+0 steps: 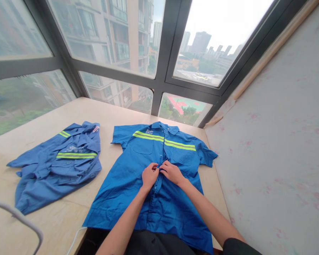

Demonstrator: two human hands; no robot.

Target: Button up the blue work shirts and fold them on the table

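A blue short-sleeved work shirt [122,187] lies spread face up, its collar toward the window and its lower hem at my body. A yellow-green and grey reflective stripe crosses its chest. At the middle of the front placket, my left hand [150,175] pinches the left edge of the cloth. My right hand [172,173] grips the other edge right beside it, fingertips nearly meeting. Buttons show on the placket above and below my hands. Whatever lies between the fingertips, perhaps a button, is hidden.
A second blue work shirt [79,173] lies crumpled on the pale ledge [101,109] to the left. A grey curved tube [23,217] and a white cable [76,239] are at lower left. Framed windows [163,67] stand ahead; a papered wall [268,159] bounds the right.
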